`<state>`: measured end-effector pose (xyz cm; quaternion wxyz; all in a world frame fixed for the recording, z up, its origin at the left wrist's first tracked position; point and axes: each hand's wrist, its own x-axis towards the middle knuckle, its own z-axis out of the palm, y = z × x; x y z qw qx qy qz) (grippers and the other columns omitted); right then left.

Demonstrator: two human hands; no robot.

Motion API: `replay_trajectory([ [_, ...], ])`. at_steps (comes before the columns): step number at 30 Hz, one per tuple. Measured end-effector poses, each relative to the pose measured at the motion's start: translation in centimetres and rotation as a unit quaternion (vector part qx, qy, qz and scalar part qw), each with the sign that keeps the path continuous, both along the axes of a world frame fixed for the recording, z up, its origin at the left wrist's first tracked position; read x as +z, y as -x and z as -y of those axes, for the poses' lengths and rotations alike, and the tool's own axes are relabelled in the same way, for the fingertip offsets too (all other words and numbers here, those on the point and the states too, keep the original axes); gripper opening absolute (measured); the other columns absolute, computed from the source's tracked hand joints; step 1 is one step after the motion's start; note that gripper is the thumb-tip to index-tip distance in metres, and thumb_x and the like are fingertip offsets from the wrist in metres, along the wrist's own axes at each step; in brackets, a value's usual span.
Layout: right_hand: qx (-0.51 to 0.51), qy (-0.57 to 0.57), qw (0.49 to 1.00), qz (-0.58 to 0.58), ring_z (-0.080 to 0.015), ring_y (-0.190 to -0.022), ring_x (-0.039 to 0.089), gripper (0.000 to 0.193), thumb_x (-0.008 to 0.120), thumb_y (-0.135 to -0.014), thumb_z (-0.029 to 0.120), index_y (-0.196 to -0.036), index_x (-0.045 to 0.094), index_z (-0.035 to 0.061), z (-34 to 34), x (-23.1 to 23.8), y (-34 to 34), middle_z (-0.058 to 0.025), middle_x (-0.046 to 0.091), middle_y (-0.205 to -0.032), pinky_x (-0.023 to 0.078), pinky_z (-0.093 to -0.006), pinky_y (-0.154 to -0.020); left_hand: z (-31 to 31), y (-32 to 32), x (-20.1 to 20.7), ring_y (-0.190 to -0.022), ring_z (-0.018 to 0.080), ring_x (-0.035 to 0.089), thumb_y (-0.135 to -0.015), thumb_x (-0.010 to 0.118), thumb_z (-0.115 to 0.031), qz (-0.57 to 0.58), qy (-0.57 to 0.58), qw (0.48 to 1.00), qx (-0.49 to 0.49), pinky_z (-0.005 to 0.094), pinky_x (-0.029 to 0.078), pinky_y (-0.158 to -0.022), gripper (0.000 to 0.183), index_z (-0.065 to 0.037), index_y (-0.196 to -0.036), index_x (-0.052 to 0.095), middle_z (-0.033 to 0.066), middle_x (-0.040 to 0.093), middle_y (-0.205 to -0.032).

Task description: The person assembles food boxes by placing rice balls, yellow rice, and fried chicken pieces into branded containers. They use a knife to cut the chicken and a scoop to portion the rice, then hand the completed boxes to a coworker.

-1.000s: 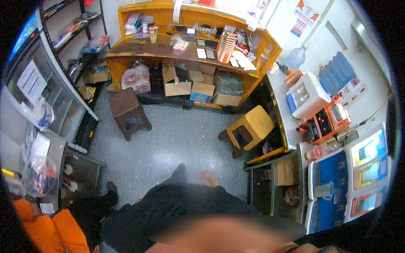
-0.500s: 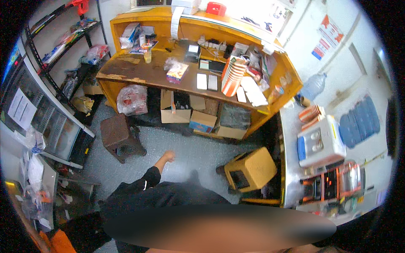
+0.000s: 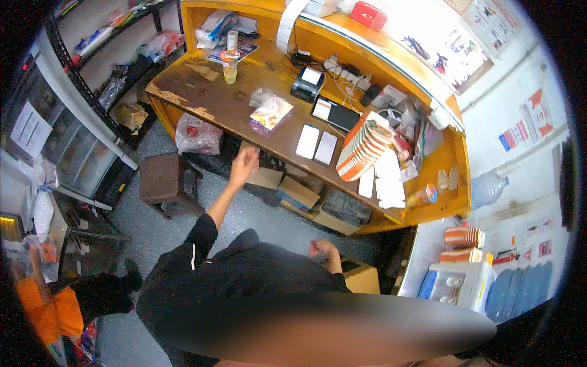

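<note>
In front of the worn brown desk (image 3: 202,92), my left hand (image 3: 244,165) is raised near the front edge, holding nothing, its fingers loosely apart. My right hand (image 3: 326,252) is low by my body, in front of a cardboard box (image 3: 361,278); motion smears its fingers. Nearest my left hand on the desk is a small box with plastic wrap (image 3: 270,116). Farther right lie a white-screened phone (image 3: 307,141), a second phone (image 3: 326,148), a tablet (image 3: 335,114) and a stack of orange-striped paper cartons (image 3: 367,147). A drink cup (image 3: 230,68) stands at the back left.
A brown stool (image 3: 164,180) stands to the left. Cartons (image 3: 298,192) and a plastic bag (image 3: 199,133) sit under the desk. A person in orange (image 3: 52,312) is at the lower left. On the right are a water dispenser (image 3: 458,284) and a counter (image 3: 422,244).
I have come closer to the desk. My left hand has risen toward its edge and its fingers have loosened. My right hand and the person in orange's arm and leg have come into view.
</note>
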<state>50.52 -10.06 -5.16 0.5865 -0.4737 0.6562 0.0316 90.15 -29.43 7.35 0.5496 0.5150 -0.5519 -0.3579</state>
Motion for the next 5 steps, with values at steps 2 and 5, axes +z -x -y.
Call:
replay_trajectory([
  [2, -0.029, 0.085, 0.989, 0.119, -0.0191, -0.064, 0.064, 0.043, 0.039, -0.095, 0.028, -0.074, 0.066, 0.0012, 8.2, 5.2, -2.1, -0.0097, 0.066, -0.070, 0.050, -0.0334, -0.059, 7.1, -1.2, 3.8, -0.078, 0.0214, 0.063, -0.090, 0.056, -0.019, 0.134, 0.098, 0.983, 0.083, 0.0329, 0.049, -0.069, 0.027, -0.003, -0.110, 0.052, 0.0109, 0.061, -0.095],
  [5, -0.107, 0.148, 0.968, 0.175, -0.0250, -0.068, 0.065, 0.037, 0.046, -0.095, 0.032, -0.096, 0.063, -0.0008, 17.0, 16.0, -7.3, -0.0138, 0.068, -0.085, 0.052, -0.0382, -0.069, 18.1, -2.2, 8.6, -0.091, 0.0274, 0.061, -0.087, 0.061, -0.020, 0.094, 0.132, 0.983, 0.089, 0.0356, 0.048, -0.075, 0.036, -0.007, -0.118, 0.048, 0.0168, 0.052, -0.119],
])
